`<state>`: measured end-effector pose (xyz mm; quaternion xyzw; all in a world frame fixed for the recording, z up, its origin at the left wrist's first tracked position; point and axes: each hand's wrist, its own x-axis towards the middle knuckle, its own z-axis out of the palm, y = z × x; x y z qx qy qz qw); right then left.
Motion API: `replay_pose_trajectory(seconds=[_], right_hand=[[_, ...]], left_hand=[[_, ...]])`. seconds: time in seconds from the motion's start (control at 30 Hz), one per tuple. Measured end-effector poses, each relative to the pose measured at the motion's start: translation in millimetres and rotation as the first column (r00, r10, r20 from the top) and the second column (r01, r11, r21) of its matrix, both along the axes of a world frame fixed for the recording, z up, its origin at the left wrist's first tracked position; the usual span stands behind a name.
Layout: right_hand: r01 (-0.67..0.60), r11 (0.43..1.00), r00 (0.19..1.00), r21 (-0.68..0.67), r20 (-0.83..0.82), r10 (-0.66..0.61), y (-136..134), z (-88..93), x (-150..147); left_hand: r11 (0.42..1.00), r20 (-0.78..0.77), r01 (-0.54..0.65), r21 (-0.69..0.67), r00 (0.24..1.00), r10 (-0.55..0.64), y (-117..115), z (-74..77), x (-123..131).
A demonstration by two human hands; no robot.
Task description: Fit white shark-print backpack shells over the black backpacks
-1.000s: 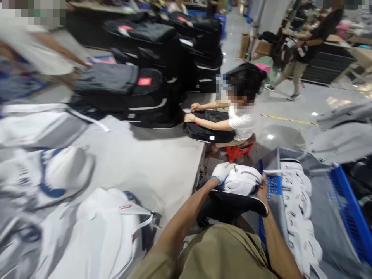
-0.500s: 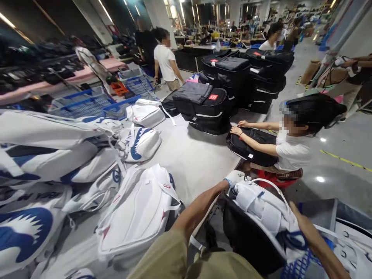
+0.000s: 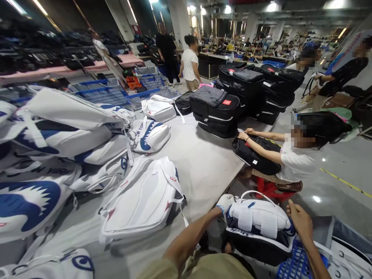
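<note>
The white-gloved left hand (image 3: 224,203) and the bare right hand (image 3: 299,220) clasp opposite ends of a white padded backpack with black base (image 3: 258,221) — held off the near edge of the grey worktable (image 3: 200,162), above a blue mesh cart (image 3: 293,265). Both forearms reach forward; open floor lies between them and a seated person (image 3: 293,161).

A bag factory floor is shown — white backpacks (image 3: 142,199) are heaped on a long grey worktable (image 3: 200,162), black backpacks (image 3: 216,110) are stacked at its far end, and beyond it rows of workstations are seen under strip lights.
</note>
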<state>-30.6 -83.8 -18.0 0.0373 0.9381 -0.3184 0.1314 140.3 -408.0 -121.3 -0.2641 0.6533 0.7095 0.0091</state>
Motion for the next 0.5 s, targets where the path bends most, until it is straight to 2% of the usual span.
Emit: replay_pose_trajectory(seconds=[0.07, 0.13, 0.2, 0.27, 0.3, 0.37, 0.43, 0.5], right_hand=[[0.053, 0.996, 0.996, -0.077, -0.066, -0.058, -1, 16.7, 25], [-0.025, 0.990, 0.989, -0.138, -0.147, 0.005, -6, 25.8, 60], [-0.168, 0.981, 0.957, -0.102, -0.257, 0.137, -9, 24.2, 100], [-0.200, 0.980, 0.915, 0.020, -0.353, 0.194, -1, 12.5, 135], [-0.141, 0.987, 0.912, 0.073, -0.378, 0.158, 9, 4.1, 149], [0.085, 0.990, 0.932, 0.111, -0.360, -0.039, 38, -14.4, 167], [0.324, 0.938, 0.928, 0.122, -0.236, -0.290, 70, -30.1, 174], [0.477, 0.867, 0.879, 0.142, -0.086, -0.469, 90, -39.3, 177]], left_hand=[[0.999, 0.002, -0.003, 0.043, 1.000, 0.003, 13, -9.0, 19], [0.995, 0.011, -0.013, 0.100, 1.000, 0.012, 30, -19.3, 39], [0.986, 0.028, -0.017, 0.168, 1.000, 0.013, 47, -28.3, 57], [0.972, 0.042, -0.002, 0.237, 0.999, -0.008, 63, -34.6, 74], [0.963, 0.042, 0.014, 0.270, 0.999, -0.026, 69, -36.8, 81], [0.944, 0.027, 0.054, 0.325, 0.997, -0.066, 77, -39.7, 93], [0.926, 0.019, 0.101, 0.364, 0.993, -0.116, 83, -42.0, 101], [0.912, 0.041, 0.146, 0.384, 0.984, -0.175, 86, -44.2, 103]])
